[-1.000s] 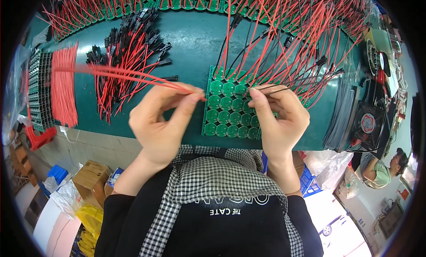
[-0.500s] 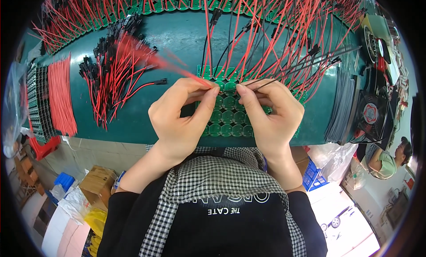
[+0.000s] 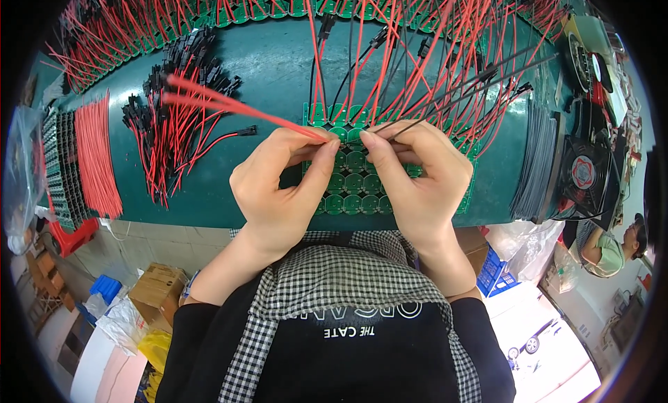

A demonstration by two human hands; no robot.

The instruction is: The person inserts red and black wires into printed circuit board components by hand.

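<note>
My left hand [image 3: 282,180] pinches a few red wires [image 3: 236,109] by their ends, and they stretch out toward the upper left. Black wires [image 3: 445,97] are pinched in my right hand [image 3: 421,177], their free ends pointing to the upper right. Both sets of fingertips are close together over a panel of round green circuit boards [image 3: 351,184] on the table. Red and black wires with black connectors [image 3: 325,29] stand up from the panel's far rows. Whether the pinched ends touch a board, I cannot make out.
A pile of red-black connector leads [image 3: 188,107] lies left of the panel. Loose red wires [image 3: 97,152] line the left end, loose grey-black wires [image 3: 536,163] the right, beside a fan [image 3: 584,170]. More wired boards [image 3: 257,10] span the back. A person [image 3: 609,246] is far right.
The red wires in my left hand, blurred before, are now steadier and hang lower. Both hands have shifted very slightly left, still pinching their wires.
</note>
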